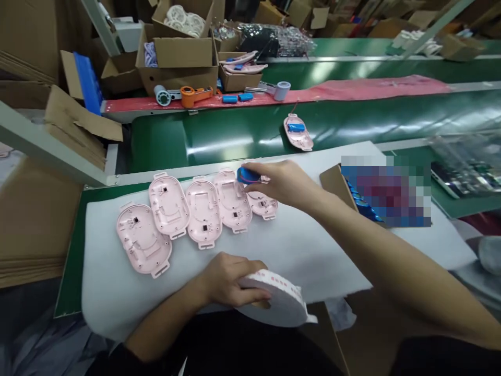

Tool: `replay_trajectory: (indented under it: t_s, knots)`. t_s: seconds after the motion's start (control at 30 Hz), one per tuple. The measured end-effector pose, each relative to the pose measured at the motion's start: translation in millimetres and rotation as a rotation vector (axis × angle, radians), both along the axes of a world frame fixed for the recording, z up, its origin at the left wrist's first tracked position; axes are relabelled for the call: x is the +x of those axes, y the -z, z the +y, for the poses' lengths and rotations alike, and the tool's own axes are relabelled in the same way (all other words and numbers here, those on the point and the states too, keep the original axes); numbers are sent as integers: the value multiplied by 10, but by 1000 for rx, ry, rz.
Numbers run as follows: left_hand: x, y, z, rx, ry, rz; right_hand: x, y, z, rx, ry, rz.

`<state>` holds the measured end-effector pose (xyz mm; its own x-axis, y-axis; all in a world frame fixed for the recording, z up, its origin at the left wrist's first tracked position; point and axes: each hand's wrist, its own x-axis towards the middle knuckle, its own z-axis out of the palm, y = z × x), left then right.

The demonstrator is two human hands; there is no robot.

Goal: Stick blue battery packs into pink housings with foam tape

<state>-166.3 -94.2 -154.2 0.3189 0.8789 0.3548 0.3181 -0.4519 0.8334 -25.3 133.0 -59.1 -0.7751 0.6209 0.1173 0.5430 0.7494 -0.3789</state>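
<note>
My right hand (284,183) pinches a small blue battery (247,175) over the rightmost pink shell (263,204) in a row of several pink plastic shells (202,213) lying face up on a white foam sheet (274,250). My left hand (229,279) grips a roll of white double-sided tape (279,300) at the near edge of the sheet. One more pink shell (298,132) with a blue battery inside lies on the green conveyor belt (352,122) beyond.
A cardboard box (332,180) of blue batteries stands right of my right hand. Across the belt are open cartons (178,52), an orange tape dispenser (195,95), loose blue batteries (237,97) and a tape roll (282,90). Flattened cardboard (35,219) is stacked at left.
</note>
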Motion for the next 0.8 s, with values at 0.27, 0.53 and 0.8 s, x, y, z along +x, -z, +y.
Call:
replay_trajectory:
  t_s: [0.27,0.53,0.8]
  knots:
    - [50,33,-13,37,-26,-52,-576,192,83,205,-278,-510]
    - [68,116,-33,59,-24,10,-737,213,-54,144,-247,-691]
    - [64,151,-34,62,-26,55,-827,210,-209,107,-203,-821]
